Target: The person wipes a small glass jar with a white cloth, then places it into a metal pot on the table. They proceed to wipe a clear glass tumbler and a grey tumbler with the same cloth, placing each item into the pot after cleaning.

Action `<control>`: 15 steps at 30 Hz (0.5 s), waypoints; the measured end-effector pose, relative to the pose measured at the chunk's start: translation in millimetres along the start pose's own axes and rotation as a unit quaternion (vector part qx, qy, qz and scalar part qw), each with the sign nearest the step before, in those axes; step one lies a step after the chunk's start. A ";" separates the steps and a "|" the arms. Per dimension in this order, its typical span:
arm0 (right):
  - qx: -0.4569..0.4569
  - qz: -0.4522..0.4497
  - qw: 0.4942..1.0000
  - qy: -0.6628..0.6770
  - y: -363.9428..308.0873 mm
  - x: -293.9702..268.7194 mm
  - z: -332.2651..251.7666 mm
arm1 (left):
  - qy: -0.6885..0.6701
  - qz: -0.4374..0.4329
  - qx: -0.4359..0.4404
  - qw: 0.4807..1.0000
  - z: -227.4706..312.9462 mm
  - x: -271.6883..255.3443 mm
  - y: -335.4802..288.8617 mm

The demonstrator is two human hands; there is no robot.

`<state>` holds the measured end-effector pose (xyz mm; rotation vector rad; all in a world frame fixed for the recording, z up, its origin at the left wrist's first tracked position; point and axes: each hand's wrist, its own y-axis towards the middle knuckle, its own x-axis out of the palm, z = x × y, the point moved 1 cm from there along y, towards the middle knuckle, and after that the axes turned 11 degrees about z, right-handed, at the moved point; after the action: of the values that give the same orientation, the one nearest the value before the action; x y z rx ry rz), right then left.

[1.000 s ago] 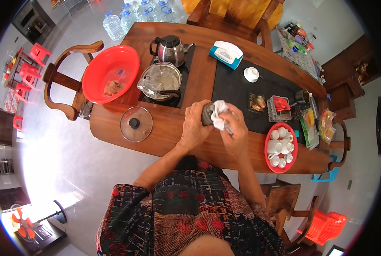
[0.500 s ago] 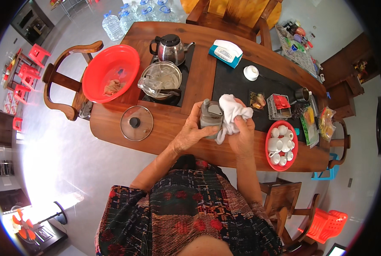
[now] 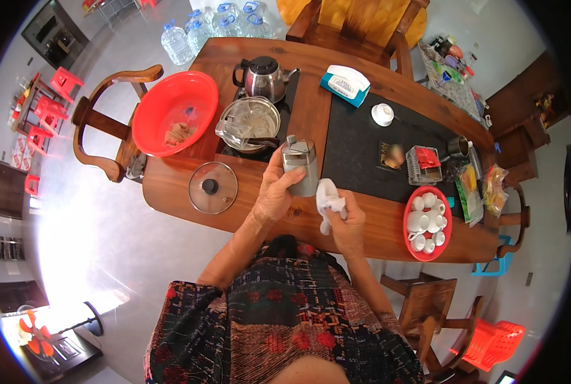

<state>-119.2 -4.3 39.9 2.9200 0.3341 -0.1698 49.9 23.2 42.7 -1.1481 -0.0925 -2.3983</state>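
Note:
Upright above the table's near edge stands a squarish grey container (image 3: 306, 182) with a shiny silver top and a small knob or spout. My left hand (image 3: 274, 196) is wrapped round its left side, thumb across the front. Just to the right, my right hand (image 3: 349, 225) pinches a bunched white cloth (image 3: 328, 201), which hangs down beside the container. A narrow gap seems to lie between cloth and container. Left of my hands, a glass pot lid (image 3: 225, 192) with a black knob rests on the wooden table (image 3: 170, 201).
Further left sit a red basin (image 3: 146, 128), a pot (image 3: 274, 118) holding clear glassware, and a kettle (image 3: 264, 83). A tissue pack (image 3: 345, 86) and a white lidded cup (image 3: 382, 115) stand at the back. A red tray (image 3: 449, 225) of white teaware lies right.
My right hand has drawn the cloth down and off the container's side. The container has shifted slightly left and up in my left hand, and more of its front shows.

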 end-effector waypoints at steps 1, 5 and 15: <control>0.064 -0.015 0.997 0.026 0.0 -2.9 -1.1 | -0.009 0.001 0.007 1.000 1.7 -0.4 -0.4; -0.097 0.023 0.994 0.046 19.9 2.3 -35.8 | -0.012 -0.031 -0.016 0.999 1.3 2.0 -2.5; 0.208 -0.082 0.919 0.326 52.7 15.3 -30.1 | 0.181 -0.080 0.127 0.972 -1.0 25.9 -10.1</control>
<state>-89.4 -45.2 76.7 3.2766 0.7175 0.8302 30.9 21.8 62.8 -0.5957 -0.3723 -2.6033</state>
